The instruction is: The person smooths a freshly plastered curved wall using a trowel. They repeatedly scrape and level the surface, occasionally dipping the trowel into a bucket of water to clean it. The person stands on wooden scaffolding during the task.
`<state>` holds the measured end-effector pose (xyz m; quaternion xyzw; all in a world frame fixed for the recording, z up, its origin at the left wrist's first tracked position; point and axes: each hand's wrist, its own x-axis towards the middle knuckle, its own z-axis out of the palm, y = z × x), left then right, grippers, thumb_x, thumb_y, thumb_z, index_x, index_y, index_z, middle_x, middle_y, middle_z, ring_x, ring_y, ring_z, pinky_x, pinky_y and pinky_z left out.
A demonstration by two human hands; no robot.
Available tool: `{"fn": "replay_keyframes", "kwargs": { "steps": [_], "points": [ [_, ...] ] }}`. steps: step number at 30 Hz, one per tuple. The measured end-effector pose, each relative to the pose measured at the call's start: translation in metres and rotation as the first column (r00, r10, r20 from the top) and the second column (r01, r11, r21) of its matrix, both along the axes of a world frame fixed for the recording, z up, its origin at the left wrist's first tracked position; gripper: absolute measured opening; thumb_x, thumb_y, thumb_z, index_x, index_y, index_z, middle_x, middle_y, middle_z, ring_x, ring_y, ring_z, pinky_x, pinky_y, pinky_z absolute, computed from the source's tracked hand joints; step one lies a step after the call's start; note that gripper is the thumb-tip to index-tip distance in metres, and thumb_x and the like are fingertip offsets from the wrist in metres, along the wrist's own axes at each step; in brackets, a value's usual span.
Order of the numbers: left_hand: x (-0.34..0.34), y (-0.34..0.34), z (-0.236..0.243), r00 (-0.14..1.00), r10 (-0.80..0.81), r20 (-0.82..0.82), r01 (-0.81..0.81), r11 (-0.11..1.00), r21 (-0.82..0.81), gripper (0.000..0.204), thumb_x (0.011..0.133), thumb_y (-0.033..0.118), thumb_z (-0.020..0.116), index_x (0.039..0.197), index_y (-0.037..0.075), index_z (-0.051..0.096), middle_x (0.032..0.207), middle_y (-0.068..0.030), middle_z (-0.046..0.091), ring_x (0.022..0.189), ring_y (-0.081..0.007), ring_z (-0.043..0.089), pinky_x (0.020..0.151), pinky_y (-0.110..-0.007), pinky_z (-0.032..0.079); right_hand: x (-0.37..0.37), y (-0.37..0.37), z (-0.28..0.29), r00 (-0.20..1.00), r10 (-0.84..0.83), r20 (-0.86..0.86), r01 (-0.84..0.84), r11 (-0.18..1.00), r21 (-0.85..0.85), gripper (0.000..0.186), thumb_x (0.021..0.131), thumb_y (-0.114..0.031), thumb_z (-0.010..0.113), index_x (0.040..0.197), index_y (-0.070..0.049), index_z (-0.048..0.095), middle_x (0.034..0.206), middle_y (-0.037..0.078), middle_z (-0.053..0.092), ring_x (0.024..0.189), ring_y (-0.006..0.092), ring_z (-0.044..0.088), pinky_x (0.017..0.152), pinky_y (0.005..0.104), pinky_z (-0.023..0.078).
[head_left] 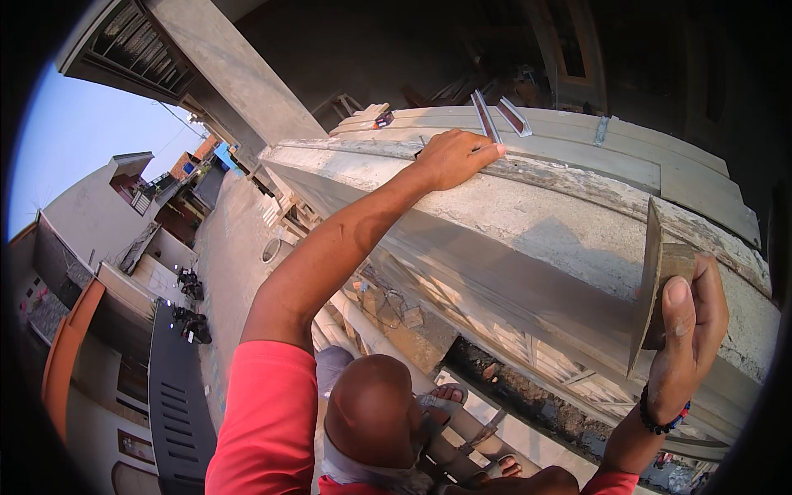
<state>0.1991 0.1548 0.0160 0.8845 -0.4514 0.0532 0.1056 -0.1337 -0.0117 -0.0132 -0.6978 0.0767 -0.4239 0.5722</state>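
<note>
My left hand lies over the weathered wooden plank along the top of a concrete beam, its fingers curled round the edge. Its thumb points right, and a small dark tip shows beside it; what that belongs to I cannot make out. At the right, my right hand grips the wooden handle of a plastering float. The float's flat blade stands nearly upright against the beam's rough top face. Some of the right fingers are hidden behind the handle.
Two metal channel pieces and a red-and-black tape measure lie on boards beyond the beam. Bamboo poles and my sandalled foot are below. Further down are a ditch, a bucket and motorcycles beside the street.
</note>
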Motion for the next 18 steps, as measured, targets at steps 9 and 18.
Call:
{"fn": "replay_keyframes", "kwargs": {
  "steps": [9, 18],
  "points": [
    [0.000, 0.002, -0.007, 0.999, -0.002, 0.053, 0.002, 1.000, -0.003, 0.061, 0.097, 0.058, 0.041, 0.091, 0.006, 0.072, 0.088, -0.0202, 0.068, 0.094, -0.0414, 0.061, 0.087, -0.049, 0.046, -0.004, -0.006, -0.012, 0.999, 0.013, -0.044, -0.015, 0.999, -0.037, 0.036, 0.098, -0.039, 0.055, 0.097, -0.003, 0.055, 0.080, 0.000, 0.045, 0.073, 0.0089, 0.039, 0.066, 0.0244, 0.031],
    [-0.001, 0.007, -0.003, 0.999, -0.028, 0.037, 0.029, 0.999, -0.032, 0.059, 0.096, 0.057, 0.044, 0.083, 0.006, 0.070, 0.082, -0.0207, 0.065, 0.090, -0.0389, 0.059, 0.082, -0.048, 0.046, 0.004, 0.004, -0.012, 0.998, -0.043, 0.054, 0.043, 0.999, -0.002, 0.027, 0.101, -0.031, 0.052, 0.090, -0.006, 0.048, 0.078, -0.001, 0.038, 0.072, 0.0080, 0.033, 0.064, 0.0236, 0.026]
  ]
}}
